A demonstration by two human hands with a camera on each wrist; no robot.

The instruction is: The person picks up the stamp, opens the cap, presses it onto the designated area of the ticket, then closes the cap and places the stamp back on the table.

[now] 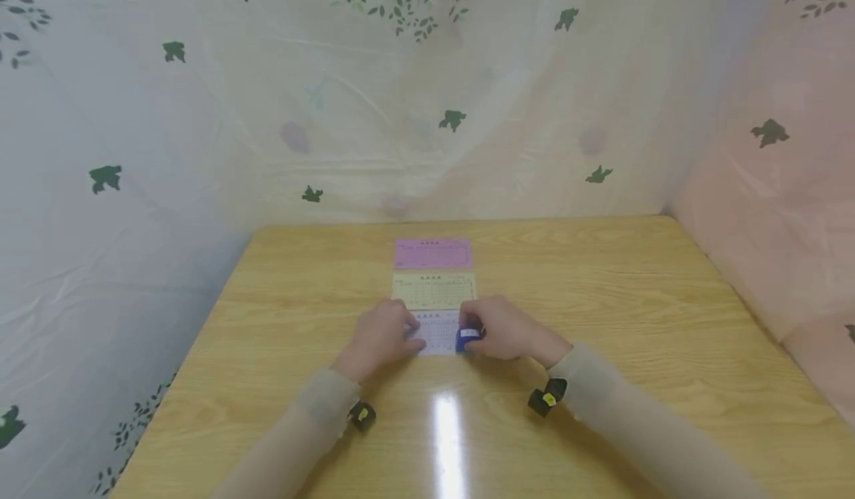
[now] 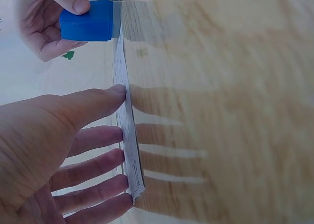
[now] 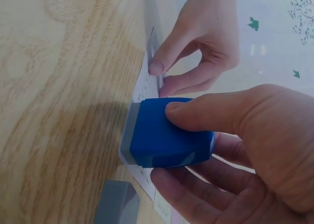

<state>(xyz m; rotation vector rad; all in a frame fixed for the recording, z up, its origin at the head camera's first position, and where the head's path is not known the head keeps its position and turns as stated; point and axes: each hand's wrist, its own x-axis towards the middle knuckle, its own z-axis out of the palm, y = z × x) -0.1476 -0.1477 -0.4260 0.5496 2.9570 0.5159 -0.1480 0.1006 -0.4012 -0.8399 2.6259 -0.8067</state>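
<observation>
My right hand (image 1: 505,328) grips a blue stamp (image 3: 169,130) between thumb and fingers. The stamp stands upright, its grey base right at the surface of the white printed slip (image 1: 438,333), near the slip's right end. On the slip's left part rest the fingertips of my left hand (image 1: 379,337), thumb at the near edge and the other fingers spread and fairly straight, as the left wrist view shows. A grey block-shaped piece (image 3: 117,204), like a cap, stands on the table beside the right hand; the hand hides it in the head view.
Beyond the white slip lie a yellow printed slip (image 1: 434,291) and a pink one (image 1: 433,254), in a column on the wooden table (image 1: 601,284). A patterned cloth (image 1: 401,135) hangs behind the table and at its sides.
</observation>
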